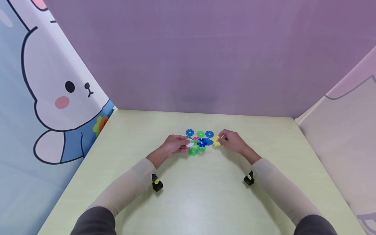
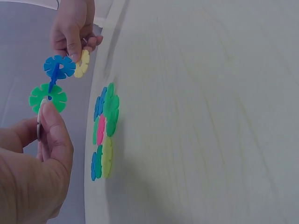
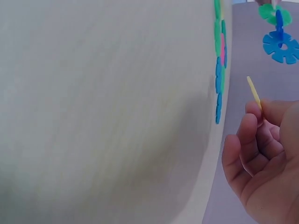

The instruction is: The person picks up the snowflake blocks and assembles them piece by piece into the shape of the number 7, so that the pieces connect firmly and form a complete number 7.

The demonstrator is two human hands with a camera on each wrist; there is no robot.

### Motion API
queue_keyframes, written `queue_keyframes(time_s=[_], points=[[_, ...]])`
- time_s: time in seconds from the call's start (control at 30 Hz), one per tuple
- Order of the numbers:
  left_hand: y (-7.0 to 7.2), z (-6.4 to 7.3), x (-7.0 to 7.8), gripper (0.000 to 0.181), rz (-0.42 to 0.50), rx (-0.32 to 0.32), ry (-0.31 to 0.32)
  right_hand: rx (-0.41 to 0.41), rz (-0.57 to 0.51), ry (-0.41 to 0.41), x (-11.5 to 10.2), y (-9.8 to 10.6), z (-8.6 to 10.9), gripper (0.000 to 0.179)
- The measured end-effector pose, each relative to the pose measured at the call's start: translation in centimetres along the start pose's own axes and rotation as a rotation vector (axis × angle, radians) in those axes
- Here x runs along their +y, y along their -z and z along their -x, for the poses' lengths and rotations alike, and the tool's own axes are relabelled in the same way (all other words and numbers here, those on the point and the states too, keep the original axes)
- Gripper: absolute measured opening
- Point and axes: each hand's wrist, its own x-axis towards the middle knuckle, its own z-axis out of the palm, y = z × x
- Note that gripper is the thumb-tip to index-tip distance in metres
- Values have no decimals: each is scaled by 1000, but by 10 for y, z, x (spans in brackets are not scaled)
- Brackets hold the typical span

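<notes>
My left hand (image 1: 175,144) pinches a white notched disc (image 1: 189,143), seen edge-on between thumb and fingers in the left wrist view. It is at the end of a joined row: a green disc (image 2: 59,99), a dark blue disc (image 2: 53,80) set crosswise, then a lighter blue disc (image 2: 68,70). My right hand (image 1: 232,141) pinches a yellow notched disc (image 1: 216,141) by its edge, thumb against fingertip. In the right wrist view the yellow disc (image 3: 253,91) stands apart from the blue disc (image 3: 272,45). Both hands are raised above the table.
Several loose discs lie grouped on the pale table (image 1: 199,195) below the hands: blue (image 1: 189,132), green (image 1: 193,151), pink (image 2: 101,130) and yellow-green (image 2: 107,156). A purple panel (image 1: 188,58) rises behind the table, with printed cloth panels on both sides.
</notes>
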Motion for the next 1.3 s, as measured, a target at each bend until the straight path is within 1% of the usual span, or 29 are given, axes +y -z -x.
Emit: queue_keyframes(time_s=[0.2,0.3,0.47,0.6,0.8,0.87,1.13,1.3], points=[[1,-5,4,34,11,15,-9,-20,-69,31,2,6,-1,22],[1,-7,5,34,10,23,-3,-29,-103,41,1,9,-2,22],[3,-6,6,34,-4,27,8,-35,-194,20,-1,11,2,19],[3,-6,6,34,2,24,4,-49,-254,6,-3,12,4,17],[2,-7,6,34,29,11,-1,-68,-288,6,-7,12,5,19],[3,-4,6,35,32,11,-3,-69,-297,3,-9,10,7,19],[5,2,5,35,25,6,-1,-63,-332,-7,-13,6,13,21],[6,4,4,34,22,0,-4,-55,-336,-13,-14,4,17,20]])
